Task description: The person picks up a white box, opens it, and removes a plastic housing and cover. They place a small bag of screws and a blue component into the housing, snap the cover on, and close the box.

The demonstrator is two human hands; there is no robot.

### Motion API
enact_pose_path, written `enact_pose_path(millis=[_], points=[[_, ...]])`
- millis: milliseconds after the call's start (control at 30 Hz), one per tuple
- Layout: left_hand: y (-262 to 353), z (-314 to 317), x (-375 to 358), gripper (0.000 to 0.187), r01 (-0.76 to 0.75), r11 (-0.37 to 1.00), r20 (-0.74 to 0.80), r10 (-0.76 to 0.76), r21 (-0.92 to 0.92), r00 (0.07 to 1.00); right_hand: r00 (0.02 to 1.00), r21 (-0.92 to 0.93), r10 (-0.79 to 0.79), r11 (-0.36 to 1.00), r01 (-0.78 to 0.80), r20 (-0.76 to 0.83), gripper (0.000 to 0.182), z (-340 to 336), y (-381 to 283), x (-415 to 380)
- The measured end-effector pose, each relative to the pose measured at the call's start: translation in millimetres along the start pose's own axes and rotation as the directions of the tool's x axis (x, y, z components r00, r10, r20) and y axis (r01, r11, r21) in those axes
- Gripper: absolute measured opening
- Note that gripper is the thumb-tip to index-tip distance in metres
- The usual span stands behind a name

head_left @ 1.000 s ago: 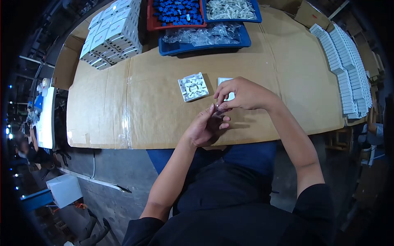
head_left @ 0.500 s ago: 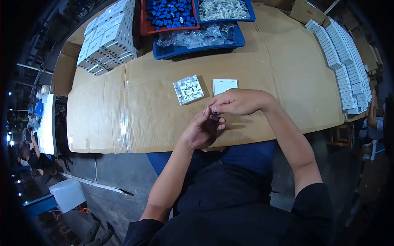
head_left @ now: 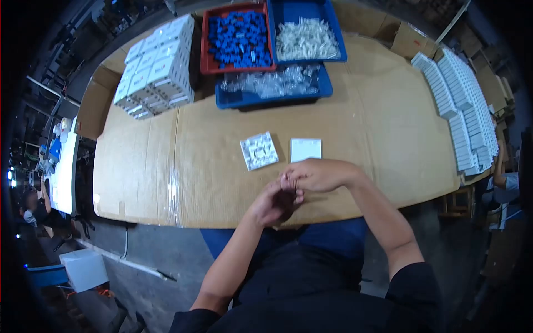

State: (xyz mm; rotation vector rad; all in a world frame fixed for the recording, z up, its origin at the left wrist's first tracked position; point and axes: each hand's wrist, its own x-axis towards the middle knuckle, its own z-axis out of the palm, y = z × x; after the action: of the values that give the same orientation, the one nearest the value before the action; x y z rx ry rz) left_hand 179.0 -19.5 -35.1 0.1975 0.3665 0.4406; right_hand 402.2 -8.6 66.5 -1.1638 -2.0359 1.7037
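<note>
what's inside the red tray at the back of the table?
The red plastic tray is heaped with small blue plastic parts, with one or two pale pieces among them. The heap covers the tray floor, so anything beneath cannot be seen.

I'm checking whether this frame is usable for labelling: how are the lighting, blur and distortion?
Head view: strong fisheye bending, black vignette at the corners; the cardboard-covered table evenly lit, glare on its tape seam; left hand and right hand slightly soft, whatever they pinch unreadable.

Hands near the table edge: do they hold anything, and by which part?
The left hand and right hand meet, fingertips pinched together over something tiny; what it is, and where it is gripped, cannot be told.
</note>
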Motion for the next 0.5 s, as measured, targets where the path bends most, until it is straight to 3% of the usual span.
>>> enact_pose_path(millis=[100, 167, 200, 233, 367, 500], points=[[4.8, 8.2, 3.5, 0.041, 0.018, 0.999, 0.051, -0.015, -0.049, 0.999, 0.992, -0.063, -0.060, 0.997, 0.053, -0.114, 0.033, -24.9, -5.6, -1.3], [9.4, 23.0, 0.7, 0.055, 0.054, 0.998, -0.096, -0.054, 0.006, 0.994, 0.985, -0.040, -0.046, 0.998, 0.040, -0.167, 0.033, -56.6, -4.7, -5.0], [11.2, 27.0, 0.1, 0.056, 0.050, 0.998, -0.091, -0.047, 0.024, 0.995, 0.961, 0.003, 0.085, 0.996, -0.087, -0.262, 0.031, -73.7, -15.8, -4.9], [12.7, 28.4, -0.2, 0.057, 0.046, 0.998, -0.087, -0.042, 0.043, 0.995, 0.920, -0.006, 0.066, 0.997, -0.073, -0.385, 0.030, -93.6, -10.7, -0.7], [12.7, 24.4, -0.8, 0.055, 0.058, 0.993, -0.025, -0.061, -0.106, 0.998, 0.636, -0.028, 0.009, 0.998, -0.048, -0.772, 0.024, -187.0, 26.2, 20.8], [11.9, 18.4, 1.2, 0.055, 0.061, 0.986, 0.037, -0.056, -0.152, 0.998, 0.372, -0.327, -0.205, 0.895, -0.303, -0.905, 0.022, -278.8, 45.7, 37.5]])
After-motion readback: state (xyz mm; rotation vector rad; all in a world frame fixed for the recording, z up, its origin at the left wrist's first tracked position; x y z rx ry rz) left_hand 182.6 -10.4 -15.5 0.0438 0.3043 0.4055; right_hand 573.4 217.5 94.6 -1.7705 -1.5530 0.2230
